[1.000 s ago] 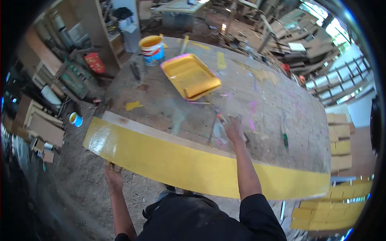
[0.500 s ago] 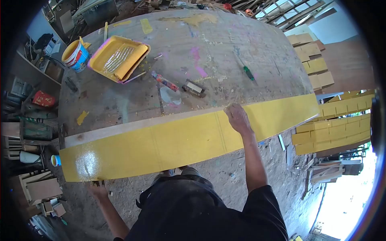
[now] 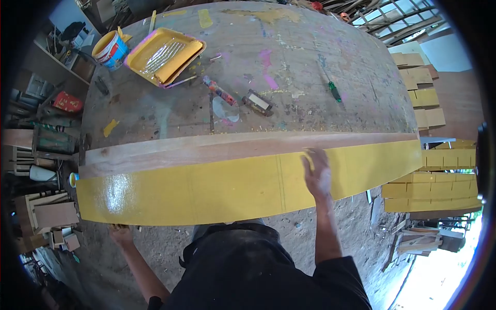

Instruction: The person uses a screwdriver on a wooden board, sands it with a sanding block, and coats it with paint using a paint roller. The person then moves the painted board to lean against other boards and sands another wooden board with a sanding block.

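A long yellow-painted board (image 3: 237, 188) lies across the table's near edge, wet and glossy at its left end, with two pencil-like lines across it. Beneath its far edge shows a strip of bare wood (image 3: 206, 147). My left hand (image 3: 122, 235) grips the board's near edge at the left; its fingers are partly hidden by the board. Over the right part of the board is my right hand (image 3: 316, 173), fingers apart, holding nothing. Its fingertips are near the board's far edge; whether they touch it I cannot tell.
On the table (image 3: 361, 67) are a paint tray (image 3: 144, 51) with yellow paint, a paint bucket (image 3: 111, 50), a red-handled tool (image 3: 219, 92), a dark block-like tool (image 3: 257, 103) and a green-handled screwdriver (image 3: 334, 91). Yellow slatted pieces (image 3: 434, 191) stand at right.
The yellow board has shifted toward my body, baring more of the wood strip. My right hand has opened from its grip on the far edge. The view has tilted slightly.
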Demonstrator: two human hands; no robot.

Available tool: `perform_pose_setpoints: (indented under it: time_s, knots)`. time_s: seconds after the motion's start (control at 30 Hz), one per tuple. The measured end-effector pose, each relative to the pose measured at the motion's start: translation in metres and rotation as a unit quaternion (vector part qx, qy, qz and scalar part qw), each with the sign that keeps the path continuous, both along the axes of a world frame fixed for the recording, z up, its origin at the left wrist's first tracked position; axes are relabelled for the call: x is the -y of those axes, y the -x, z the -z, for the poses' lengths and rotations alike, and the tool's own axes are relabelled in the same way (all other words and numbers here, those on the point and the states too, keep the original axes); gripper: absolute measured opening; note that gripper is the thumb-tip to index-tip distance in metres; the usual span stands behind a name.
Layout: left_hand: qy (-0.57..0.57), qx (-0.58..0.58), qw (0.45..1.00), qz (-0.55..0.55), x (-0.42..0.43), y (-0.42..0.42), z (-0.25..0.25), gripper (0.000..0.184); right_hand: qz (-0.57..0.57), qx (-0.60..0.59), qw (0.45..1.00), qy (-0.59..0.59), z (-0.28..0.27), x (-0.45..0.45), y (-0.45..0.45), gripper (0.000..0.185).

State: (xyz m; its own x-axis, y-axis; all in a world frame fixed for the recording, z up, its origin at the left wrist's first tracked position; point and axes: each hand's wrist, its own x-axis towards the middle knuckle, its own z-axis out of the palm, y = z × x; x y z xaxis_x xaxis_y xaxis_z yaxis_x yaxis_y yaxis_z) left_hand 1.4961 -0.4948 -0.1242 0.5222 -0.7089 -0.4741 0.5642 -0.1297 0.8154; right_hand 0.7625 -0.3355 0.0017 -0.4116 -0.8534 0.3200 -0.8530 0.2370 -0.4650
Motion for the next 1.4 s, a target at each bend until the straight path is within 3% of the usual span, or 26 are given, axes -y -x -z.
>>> perform_pose_setpoints:
  time_s: [0.07,0.13,0.17,0.2,0.27,0.33,0.4,0.43,0.53,0.6,0.67,0.73,0.77,0.83,0.87,0.9,0.93,1.03,1.07,1.13,1.2,1.33,1.4]
  knots:
    - [0.124,-0.175,0.968,0.132,-0.01,-0.053,0.054,0.053,0.146,-0.066,0.983,0.086,-0.004,-0.034,-0.001,0.02]
    - [0.2,-0.307,0.885,0.289,-0.016,-0.09,0.1,0.052,0.286,-0.082,0.942,0.157,0.011,-0.088,0.012,0.027]
    - [0.196,-0.279,0.908,0.243,-0.02,-0.063,0.088,0.051,0.413,-0.045,0.882,0.223,0.031,-0.111,0.017,0.03]
    - [0.191,-0.247,0.929,0.197,-0.024,-0.031,0.074,0.05,0.423,-0.053,0.876,0.225,0.045,-0.13,0.021,0.03]
    - [0.18,-0.233,0.942,0.164,-0.027,0.0,0.061,0.048,0.573,0.203,0.695,0.383,0.076,-0.169,0.032,0.034]
    - [0.174,-0.284,0.924,0.186,-0.028,-0.015,0.075,0.046,0.52,0.403,0.655,0.37,0.122,-0.21,0.045,0.053]
    - [0.179,-0.261,0.927,0.201,-0.036,-0.002,0.046,0.045,0.262,0.648,0.557,0.448,0.137,-0.214,0.042,0.06]
    - [0.179,-0.224,0.938,0.192,-0.038,-0.003,0.044,0.046,0.277,0.635,0.549,0.468,0.11,-0.191,0.024,0.054]
    - [0.152,-0.14,0.967,0.15,-0.035,0.017,0.027,0.05,0.291,0.616,0.549,0.484,0.102,-0.181,0.025,0.048]
    - [0.16,-0.138,0.962,0.173,-0.039,0.018,0.016,0.051,0.304,0.613,0.538,0.492,0.09,-0.176,0.028,0.045]
    - [0.146,-0.129,0.972,0.128,-0.039,0.014,0.013,0.051,0.317,0.616,0.523,0.497,0.08,-0.173,0.03,0.041]
    - [0.126,-0.17,0.971,0.112,-0.032,-0.004,0.026,0.049,0.199,0.632,0.574,0.481,0.086,-0.185,0.038,0.035]
    - [0.134,-0.162,0.969,0.127,-0.03,-0.008,0.037,0.046,0.195,0.636,0.572,0.48,0.096,-0.195,0.044,0.035]
    - [0.188,-0.094,0.962,0.175,-0.042,0.013,0.023,0.041,0.176,0.549,0.673,0.464,0.152,-0.212,0.068,0.03]
    - [0.21,-0.063,0.954,0.205,-0.045,0.02,0.014,0.037,0.202,0.522,0.674,0.481,0.135,-0.2,0.057,0.022]
    - [0.233,-0.031,0.944,0.233,-0.05,0.027,0.005,0.034,0.185,0.491,0.701,0.483,0.144,-0.208,0.057,0.027]
    - [0.286,0.022,0.922,0.262,-0.045,0.016,0.026,0.032,0.194,0.486,0.705,0.479,0.155,-0.201,0.064,0.026]
    - [0.193,0.044,0.966,0.167,-0.037,0.025,0.032,0.037,0.216,0.482,0.711,0.466,0.135,-0.146,0.059,0.023]
    - [0.189,0.011,0.975,0.115,-0.035,0.06,-0.025,0.04,0.222,0.479,0.715,0.459,0.122,-0.122,0.051,0.022]
    - [0.214,-0.066,0.973,0.063,-0.026,0.065,-0.002,0.044,0.22,0.476,0.719,0.457,0.093,-0.078,0.036,0.02]
    - [0.156,-0.045,0.987,0.006,-0.02,0.072,0.003,0.044,0.205,0.475,0.724,0.455,0.074,-0.047,0.026,0.019]
    - [0.121,-0.076,0.99,-0.004,-0.018,0.074,0.004,0.051,0.168,0.482,0.727,0.459,0.046,-0.008,0.013,0.018]
    - [0.154,-0.091,0.984,0.001,-0.017,0.076,0.001,0.044,0.149,0.484,0.728,0.462,0.036,0.009,0.011,0.018]
